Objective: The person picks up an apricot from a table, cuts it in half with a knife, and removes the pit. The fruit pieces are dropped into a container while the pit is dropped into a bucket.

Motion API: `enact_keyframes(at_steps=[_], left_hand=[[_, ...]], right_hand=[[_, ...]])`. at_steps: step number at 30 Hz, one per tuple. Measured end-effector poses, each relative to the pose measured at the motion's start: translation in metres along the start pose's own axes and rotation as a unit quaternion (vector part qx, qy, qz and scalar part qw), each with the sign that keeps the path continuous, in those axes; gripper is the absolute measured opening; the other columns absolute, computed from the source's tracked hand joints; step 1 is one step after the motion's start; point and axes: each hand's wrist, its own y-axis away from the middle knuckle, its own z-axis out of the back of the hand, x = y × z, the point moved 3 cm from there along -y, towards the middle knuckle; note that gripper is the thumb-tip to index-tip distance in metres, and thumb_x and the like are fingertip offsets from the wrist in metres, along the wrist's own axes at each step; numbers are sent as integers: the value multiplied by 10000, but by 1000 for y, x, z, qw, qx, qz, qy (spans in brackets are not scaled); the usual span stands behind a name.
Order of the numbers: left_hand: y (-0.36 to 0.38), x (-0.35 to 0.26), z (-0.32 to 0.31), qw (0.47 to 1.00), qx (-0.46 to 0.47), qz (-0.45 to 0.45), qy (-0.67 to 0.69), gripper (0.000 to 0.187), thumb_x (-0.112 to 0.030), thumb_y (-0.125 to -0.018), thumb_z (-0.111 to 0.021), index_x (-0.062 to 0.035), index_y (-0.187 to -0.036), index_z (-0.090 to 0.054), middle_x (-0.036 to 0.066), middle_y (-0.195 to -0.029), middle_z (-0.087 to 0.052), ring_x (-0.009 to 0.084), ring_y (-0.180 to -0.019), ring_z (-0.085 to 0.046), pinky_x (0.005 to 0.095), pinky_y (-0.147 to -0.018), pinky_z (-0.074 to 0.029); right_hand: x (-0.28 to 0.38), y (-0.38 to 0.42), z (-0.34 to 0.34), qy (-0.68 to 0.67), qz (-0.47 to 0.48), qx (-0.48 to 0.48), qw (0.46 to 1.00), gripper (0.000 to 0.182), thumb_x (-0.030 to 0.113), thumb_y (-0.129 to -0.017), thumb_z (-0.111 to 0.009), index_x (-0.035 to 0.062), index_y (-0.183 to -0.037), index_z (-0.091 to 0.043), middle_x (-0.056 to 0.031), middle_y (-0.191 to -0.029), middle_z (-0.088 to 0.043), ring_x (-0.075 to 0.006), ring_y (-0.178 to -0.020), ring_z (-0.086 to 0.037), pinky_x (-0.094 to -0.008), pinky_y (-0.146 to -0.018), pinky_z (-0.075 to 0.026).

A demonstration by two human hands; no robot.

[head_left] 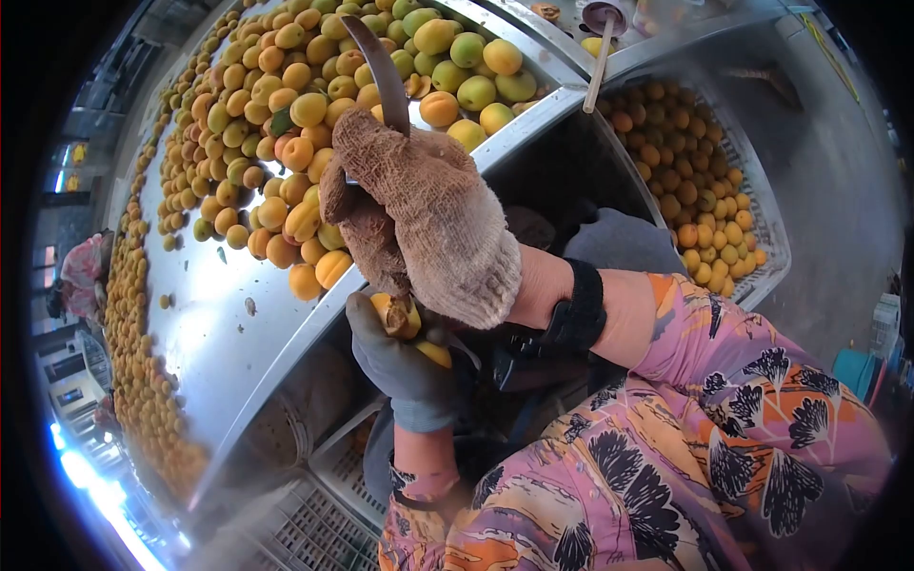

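My left hand (400, 366), in a grey glove, is closed around a cut apricot (407, 319), whose opened inside shows brown toward the camera. A second yellow piece shows lower between the fingers. Just above it, my right hand (419, 214), in a worn brown knit glove, is wrapped round a curved knife (381, 71). The blade points up and away from the left hand, over the fruit; the handle is hidden in the fist. Both hands are at the near edge of a metal table (214, 314), close to a heap of whole apricots (286, 105).
A white crate (776, 238) full of apricots stands at the right, below the table's raised metal rim (528, 128). A stick (600, 67) crosses that rim. More crates (305, 523) are under the table. Another person in pink (84, 271) is at the far left.
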Motion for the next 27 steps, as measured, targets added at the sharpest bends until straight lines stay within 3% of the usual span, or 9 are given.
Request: enact_keyframes(at_steps=[3,9,12,14,19,21,23,26,27], left_hand=[[-2,-3,-1,1000,3,6,-22,372,-414,-987,-410,-87,-1130,-516,32,-842,-586,91,-575,-537,184,-406,-366],[-11,26,30,995,59,64,53,351,-265,-988,-421,-53,-1258,-492,74,-1024,-605,140,-739,-616,222,-512,-477],[-10,29,33,963,130,-152,-178,373,-206,-987,-417,-2,-1295,-468,104,-1138,-594,197,-928,-628,297,-729,-542],[-5,24,30,973,192,-70,-103,385,-183,-987,-419,36,-1302,-454,126,-1217,-568,225,-1068,-589,348,-899,-507],[-1,27,9,958,80,191,198,419,-336,-972,-482,-85,-1307,-469,83,-1058,-647,296,-938,-643,402,-834,-528],[-3,31,13,944,57,241,217,396,-350,-1006,-408,-94,-1302,-459,82,-1045,-640,277,-880,-653,382,-775,-556],[-7,31,14,926,220,189,242,354,-334,-1005,-421,-62,-1221,-490,77,-952,-616,188,-702,-617,259,-593,-515],[-6,-11,-3,991,134,14,-4,358,-359,-1011,-390,-44,-1117,-521,59,-855,-577,97,-597,-524,184,-492,-416],[-11,-6,4,994,41,78,59,430,-379,-1014,-349,-21,-1167,-532,35,-828,-568,62,-575,-459,176,-493,-372]], right_hand=[[-2,0,-9,-196,-152,-46,968,252,305,-924,-617,80,-809,-634,6,-661,-587,-66,-544,-543,-189,-451,-409],[5,1,-15,-151,-260,66,951,331,342,-908,-601,85,-701,-625,15,-620,-568,-57,-513,-505,-201,-428,-363],[4,4,-17,-144,-265,93,949,325,330,-898,-606,82,-688,-625,9,-617,-570,-58,-525,-512,-210,-447,-377],[3,7,-19,-138,-269,119,946,319,317,-889,-611,80,-676,-625,2,-614,-573,-60,-537,-519,-219,-466,-391],[-3,10,-23,-129,-274,173,937,309,292,-870,-622,75,-650,-625,-11,-608,-578,-63,-561,-534,-237,-505,-419],[-3,-3,-11,44,77,216,972,175,207,-882,-591,66,-792,-644,-13,-745,-613,-88,-637,-567,-244,-564,-458],[0,0,-9,209,417,225,856,127,122,-895,-560,58,-934,-663,-15,-882,-648,-112,-713,-599,-252,-623,-497],[9,-6,3,194,257,132,937,123,107,-889,-574,60,-974,-650,-35,-867,-640,-144,-718,-613,-264,-622,-503],[12,-7,11,184,171,84,964,131,99,-887,-581,60,-994,-644,-45,-859,-637,-159,-720,-619,-270,-622,-506]])
